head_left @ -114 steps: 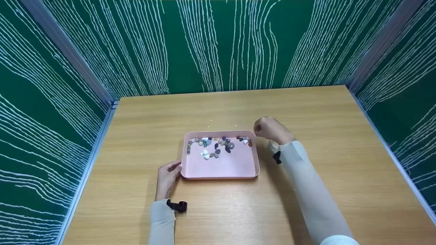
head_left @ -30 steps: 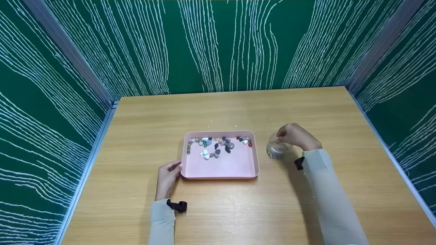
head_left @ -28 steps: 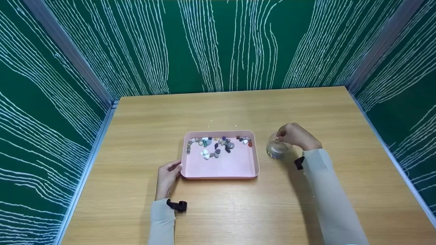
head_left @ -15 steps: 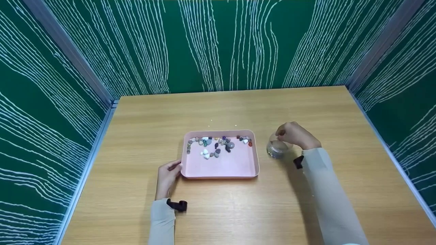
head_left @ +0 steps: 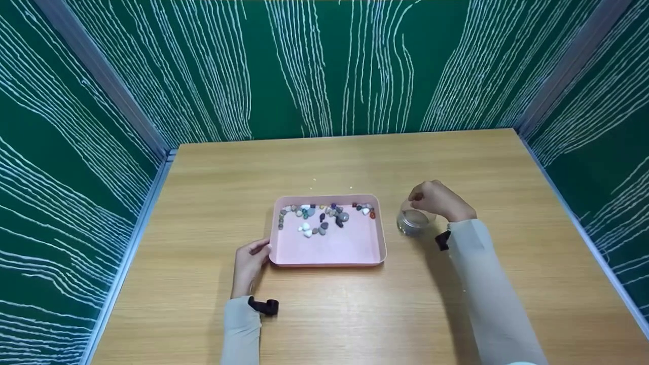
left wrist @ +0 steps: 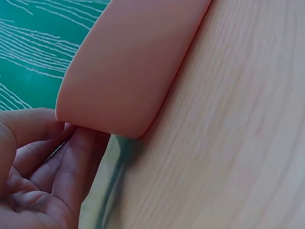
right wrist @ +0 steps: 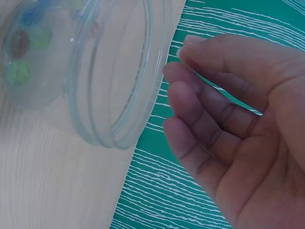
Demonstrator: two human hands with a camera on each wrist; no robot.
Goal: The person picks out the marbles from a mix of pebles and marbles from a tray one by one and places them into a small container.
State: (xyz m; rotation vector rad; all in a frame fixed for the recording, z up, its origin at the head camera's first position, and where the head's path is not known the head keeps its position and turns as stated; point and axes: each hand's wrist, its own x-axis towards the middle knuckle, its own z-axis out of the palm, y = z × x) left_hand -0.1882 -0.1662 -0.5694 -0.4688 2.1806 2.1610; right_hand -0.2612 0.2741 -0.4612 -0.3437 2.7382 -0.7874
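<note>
A shallow pink tray [head_left: 350,249] lies on the table with several small stones inside, among them white stones [head_left: 307,230] and a larger grey stone [head_left: 344,217]. My left hand [head_left: 249,261] grips the tray's near left corner, its thumb and fingers at the rim; the left wrist view has the tray's outer wall [left wrist: 124,67] up close. To the right stands a clear jar [head_left: 411,224]; several coloured marbles [right wrist: 18,73] show at its bottom. Right at the jar's mouth, my right hand [head_left: 440,200] pinches a small pale piece [right wrist: 179,52] between thumb and forefinger, mostly covered by the fingertips.
The wooden table [head_left: 324,314] carries two tiny pale specks behind the tray. Green walls [head_left: 294,66] with white wavy lines enclose the table's back and sides. Each wrist wears a black strap mount.
My right hand has gone from the tray's far right corner to the jar, then risen slightly at its mouth. The left hand and the tray have stayed in place.
</note>
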